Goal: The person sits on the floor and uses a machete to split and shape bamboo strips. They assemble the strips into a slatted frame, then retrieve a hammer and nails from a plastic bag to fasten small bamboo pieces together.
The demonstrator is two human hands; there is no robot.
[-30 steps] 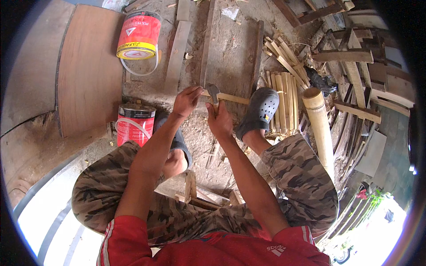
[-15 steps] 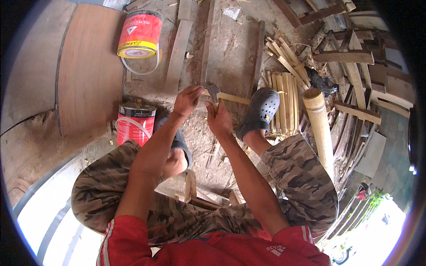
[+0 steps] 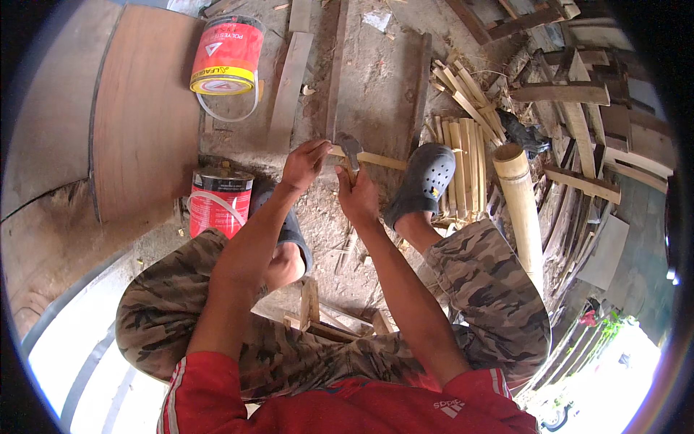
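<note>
A hammer (image 3: 350,147) is in my right hand (image 3: 358,195), which is wrapped around its handle with the thumb along it. Its dark metal head lies over a thin, pale bamboo strip (image 3: 383,160); whether they touch, I cannot tell. My left hand (image 3: 305,165) is closed in a pinch at the strip's left end, and anything else between those fingertips is hidden. At its right end the strip reaches my grey clog (image 3: 431,173). Both hands are low in front of me, between my feet.
Two red tins, one farther off (image 3: 228,50) and one near my left foot (image 3: 217,194), stand beside brown boards (image 3: 148,108). Split bamboo strips (image 3: 466,166) are piled right of my clog, near a thick bamboo pole (image 3: 520,210). Wooden frames (image 3: 578,123) crowd the far right.
The hammer head has shifted very slightly to the right over the strip. My left hand and the strip look the same.
</note>
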